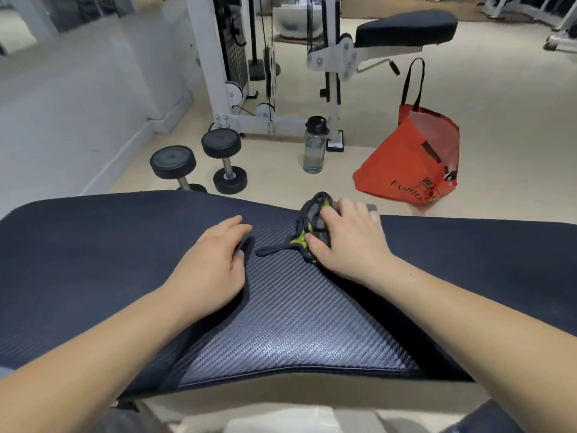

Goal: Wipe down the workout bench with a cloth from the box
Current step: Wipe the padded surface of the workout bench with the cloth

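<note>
Our right hand (346,245) grips a bunched grey cloth (313,225) with lime-green patches and dark edging, fingers and thumb curled over it, pressing it onto the far edge of the black workout bench (93,245). Our left hand (212,260) lies flat on the pad near it, fingers relaxed. On the floor beyond stand two dumbbells (222,144), a water bottle (315,148) and a red tote bag (406,164)

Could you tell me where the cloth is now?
In the head view the cloth lies on the bench right of centre, bunched under the right hand.
</note>
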